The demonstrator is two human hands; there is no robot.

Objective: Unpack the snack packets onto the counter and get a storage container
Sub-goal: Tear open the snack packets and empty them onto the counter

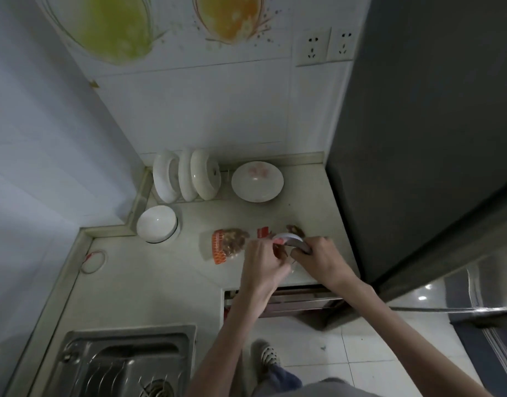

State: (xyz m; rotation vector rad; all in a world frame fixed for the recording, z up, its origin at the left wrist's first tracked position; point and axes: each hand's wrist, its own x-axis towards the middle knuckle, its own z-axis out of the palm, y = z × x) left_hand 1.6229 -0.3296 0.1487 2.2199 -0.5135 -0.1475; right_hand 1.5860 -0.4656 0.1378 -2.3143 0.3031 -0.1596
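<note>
An orange and clear snack packet with brown pieces inside lies flat on the pale counter. To its right both my hands work over a small pile of packets. My left hand pinches a brown snack piece or packet edge. A whitish curved wrapper or bag rim is gripped by my right hand. A red packet and a brown packet peek out behind the hands. No storage container shows clearly.
White plates stand in a rack at the back, a shallow dish beside them, a white bowl in front. A dark fridge walls the right. A steel sink lies front left. A red wire loop lies on the counter.
</note>
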